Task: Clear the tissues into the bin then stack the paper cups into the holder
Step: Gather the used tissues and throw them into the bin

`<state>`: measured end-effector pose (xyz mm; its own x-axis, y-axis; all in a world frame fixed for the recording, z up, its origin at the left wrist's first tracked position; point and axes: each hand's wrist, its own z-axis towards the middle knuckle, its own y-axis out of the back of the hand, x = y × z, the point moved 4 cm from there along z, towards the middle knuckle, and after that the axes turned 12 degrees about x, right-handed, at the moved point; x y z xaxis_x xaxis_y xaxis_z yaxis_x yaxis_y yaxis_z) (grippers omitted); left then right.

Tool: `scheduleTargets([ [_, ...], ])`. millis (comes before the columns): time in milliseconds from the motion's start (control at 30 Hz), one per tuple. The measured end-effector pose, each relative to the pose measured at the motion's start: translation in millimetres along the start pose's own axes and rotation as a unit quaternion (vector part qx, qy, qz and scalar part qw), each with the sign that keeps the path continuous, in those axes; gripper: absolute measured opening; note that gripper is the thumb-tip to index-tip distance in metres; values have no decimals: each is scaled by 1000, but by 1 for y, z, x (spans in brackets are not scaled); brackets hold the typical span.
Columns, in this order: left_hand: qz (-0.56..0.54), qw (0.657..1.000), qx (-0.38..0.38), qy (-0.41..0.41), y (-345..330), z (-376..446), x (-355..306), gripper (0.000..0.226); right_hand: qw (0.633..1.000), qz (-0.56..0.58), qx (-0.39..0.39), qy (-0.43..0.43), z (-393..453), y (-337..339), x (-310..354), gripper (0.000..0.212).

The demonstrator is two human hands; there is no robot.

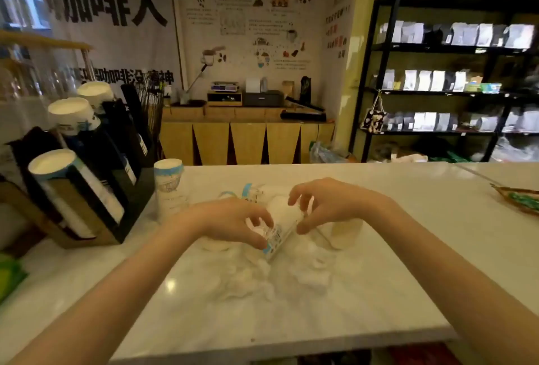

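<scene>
So there's a paper cup (281,226) lying on its side mid-counter, on top of a pile of crumpled tissues (262,272). Left hand (233,223) pinches its rim end, right hand (326,204) grips the other end. Another cup (168,182) stands upright just beside the black cup holder (116,189) at left, all on the white counter (379,291).
</scene>
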<state>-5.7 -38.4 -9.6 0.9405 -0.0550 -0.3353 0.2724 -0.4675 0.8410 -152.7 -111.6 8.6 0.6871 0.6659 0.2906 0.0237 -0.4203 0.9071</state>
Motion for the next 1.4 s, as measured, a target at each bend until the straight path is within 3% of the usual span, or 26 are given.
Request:
scheduleTargets([
  [100, 76, 995, 54, 47, -23, 2, 11, 40, 999, -11, 30, -42, 1, -28, -9, 57],
  [233, 46, 996, 62, 45, -52, 7, 22, 44, 997, -12, 51, -50, 5, -64, -18, 60],
  [333, 52, 997, 4, 49, -64, 8, 28, 45, 996, -25, 49, -67, 7, -81, -22, 58],
  [433, 83, 994, -56, 43, -75, 10, 31, 43, 996, -28, 33, -81, 9, -93, -25, 44],
  [600, 0, 986, -166, 15, -89, 3, 36, 34, 995, -20, -42, -83, 7, -103, -24, 24],
  [700, -70, 974, -214, 1, -94, -11, 40, 28, 996, 9, -86, -35, -1, -102, -14, 22],
  [833, -145, 961, -235, -29, -98, -38, 33, 41, 988, 84, -114, 66, -18, -93, 14, 15],
  [1000, -210, 947, -240, -42, -121, -76, 17, 55, 973, 176, -10, 150, -45, -114, 45, 16],
  [1133, -241, 946, -215, -18, -165, -98, 12, 38, 957, 199, 110, 181, -57, -162, 56, 13],
  [1267, -298, 936, -172, 68, -233, -99, 34, 36, 941, 226, 194, 162, -47, -230, 55, 24],
  [1400, -353, 907, -146, 178, -309, -82, 68, 33, 936, 270, 205, 98, -16, -309, 35, 25],
])
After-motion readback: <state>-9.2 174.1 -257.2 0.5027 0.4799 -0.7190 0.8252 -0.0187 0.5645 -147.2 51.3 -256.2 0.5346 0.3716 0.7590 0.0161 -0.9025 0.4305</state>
